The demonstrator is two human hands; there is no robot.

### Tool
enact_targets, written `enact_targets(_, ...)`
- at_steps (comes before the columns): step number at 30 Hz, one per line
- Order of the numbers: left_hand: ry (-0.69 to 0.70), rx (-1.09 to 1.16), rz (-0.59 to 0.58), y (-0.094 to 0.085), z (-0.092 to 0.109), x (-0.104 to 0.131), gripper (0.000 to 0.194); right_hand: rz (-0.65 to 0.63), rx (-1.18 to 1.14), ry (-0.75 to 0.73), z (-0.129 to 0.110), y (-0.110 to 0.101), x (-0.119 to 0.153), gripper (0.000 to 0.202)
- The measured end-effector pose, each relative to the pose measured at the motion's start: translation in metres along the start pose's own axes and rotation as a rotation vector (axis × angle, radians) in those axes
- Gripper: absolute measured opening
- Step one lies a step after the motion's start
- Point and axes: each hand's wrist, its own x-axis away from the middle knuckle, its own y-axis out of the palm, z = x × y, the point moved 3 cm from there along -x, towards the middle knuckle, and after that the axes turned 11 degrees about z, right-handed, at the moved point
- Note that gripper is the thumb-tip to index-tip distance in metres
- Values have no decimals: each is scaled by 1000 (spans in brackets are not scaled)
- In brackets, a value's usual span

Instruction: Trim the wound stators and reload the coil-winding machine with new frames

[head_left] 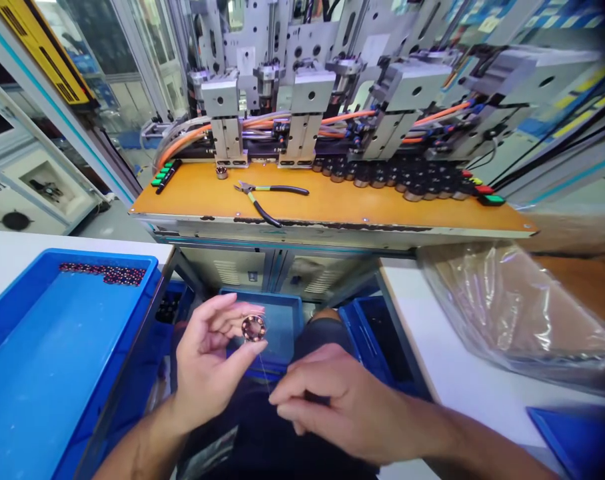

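Note:
Between the thumb and fingers of my left hand [210, 360] is a small ring-shaped motor stator [253, 329] with copper windings, its round face turned up toward me. A thin wire [265, 375] runs from the stator down to my right hand [327, 393], where thumb and forefinger pinch its end. Both hands are above my lap. Beyond them, on the orange bench top [192, 200], lie side cutters [267, 197] with black and yellow handles spread apart. One small round part [221, 173] sits near the machine's left foot.
A blue tray [37, 360] at left holds rows of stators [105, 272] along its far edge. Many black-topped cylinders [392, 175] crowd the bench's right under the metal machine heads [312, 90]. Clear plastic bag [507, 307] lies on the right table; a blue bin [282, 320] is below.

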Motion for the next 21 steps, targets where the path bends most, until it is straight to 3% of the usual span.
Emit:
enact_targets(1,28,-17,-9,-1,0,1,63,48,-26,23,3,-3,-4,5)
enact_targets(4,115,-63,-84,-1,2,4,67,297,-155,110,9,-13,-16,23)
enact_targets(6,144,-71,-149,1,2,6,69,367,-277,174,11,-11,-23,24)
enact_targets(10,147,-26,-102,5,3,6,71,402,-398,230,17,9,-24,25)
enact_targets(14,58,80,-32,5,2,2,68,505,-567,241,30,25,-10,29)
enact_targets(17,29,88,-50,2,1,2,67,485,-594,274,33,23,-4,31)
enact_targets(21,117,22,-133,0,0,7,73,377,-518,285,21,12,-8,28)
